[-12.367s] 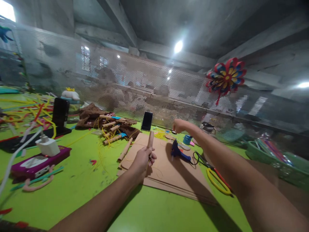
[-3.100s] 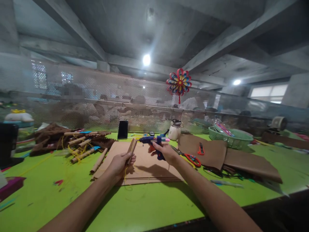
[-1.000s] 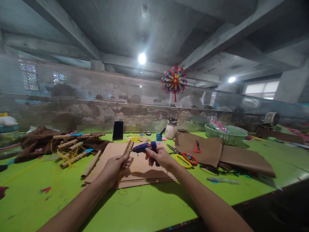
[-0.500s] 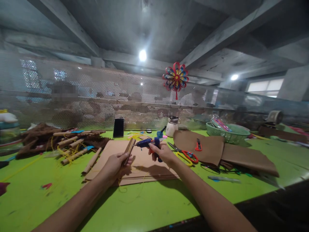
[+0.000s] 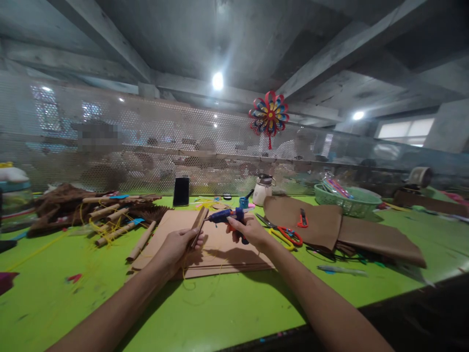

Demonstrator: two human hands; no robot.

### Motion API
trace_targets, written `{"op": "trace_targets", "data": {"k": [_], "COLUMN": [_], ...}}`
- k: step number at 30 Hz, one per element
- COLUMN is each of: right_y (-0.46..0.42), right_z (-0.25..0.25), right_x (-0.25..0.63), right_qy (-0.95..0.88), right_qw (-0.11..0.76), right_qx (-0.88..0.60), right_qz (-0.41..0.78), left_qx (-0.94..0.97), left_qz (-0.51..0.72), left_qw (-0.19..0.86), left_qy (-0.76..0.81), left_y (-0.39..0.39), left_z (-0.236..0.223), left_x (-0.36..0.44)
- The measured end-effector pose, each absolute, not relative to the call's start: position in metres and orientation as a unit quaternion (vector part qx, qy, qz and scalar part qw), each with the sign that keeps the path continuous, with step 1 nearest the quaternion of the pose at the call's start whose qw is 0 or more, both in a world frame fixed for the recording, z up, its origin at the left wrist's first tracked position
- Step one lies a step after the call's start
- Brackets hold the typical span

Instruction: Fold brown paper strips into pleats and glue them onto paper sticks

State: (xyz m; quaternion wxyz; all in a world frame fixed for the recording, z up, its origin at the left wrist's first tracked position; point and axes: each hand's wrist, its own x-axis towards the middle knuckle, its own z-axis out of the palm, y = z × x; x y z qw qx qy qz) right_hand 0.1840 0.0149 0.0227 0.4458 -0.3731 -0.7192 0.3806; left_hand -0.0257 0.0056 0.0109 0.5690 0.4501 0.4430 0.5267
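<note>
My left hand (image 5: 185,244) is closed on a narrow folded strip of brown paper (image 5: 200,222), held tilted above the board. My right hand (image 5: 247,230) grips a blue glue gun (image 5: 222,215), its nozzle pointing left at the strip's edge; whether the tip touches it I cannot tell. Beneath both hands lies a stack of brown cardboard sheets (image 5: 164,234). A loose yellow string (image 5: 188,286) hangs at the stack's front edge. Just right of my right hand rest scissors with red and yellow handles (image 5: 287,237).
Rolled paper tubes (image 5: 113,215) tangled with yellow string lie at left. A phone (image 5: 181,191) leans at the back beside a white jug (image 5: 263,189). Brown paper sheets (image 5: 318,220) carry a red cutter (image 5: 303,218). A green basket (image 5: 359,201) stands behind, before a perforated screen (image 5: 216,171).
My hands, the paper strip and the glue gun keep nearly the same pose. The whole view has shifted slightly.
</note>
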Motion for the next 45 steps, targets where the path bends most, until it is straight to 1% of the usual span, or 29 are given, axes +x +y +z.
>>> {"op": "trace_targets", "data": {"k": [9,15,27,36,45], "right_y": [0.013,0.006,0.012,0.011,0.010], "right_z": [0.025,0.031,0.025,0.025,0.027], "right_x": [0.184,0.181,0.183,0.184,0.179], "right_qy": [-0.721,-0.721,-0.718,-0.719,-0.713], "right_qw": [0.444,0.438,0.461,0.467,0.471], "right_qx": [-0.377,-0.389,-0.379,-0.373,-0.378], "right_qz": [0.376,0.370,0.359,0.356,0.357], "left_qx": [0.448,0.425,0.428,0.421,0.447], "left_qz": [0.518,0.536,0.537,0.543,0.543], "left_qw": [0.565,0.578,0.576,0.575,0.564], "left_qy": [0.460,0.445,0.442,0.445,0.433], "left_y": [0.005,0.006,0.008,-0.001,0.007], "left_z": [0.012,0.013,0.011,0.021,0.010], "left_x": [-0.025,-0.026,-0.029,-0.025,-0.032]}}
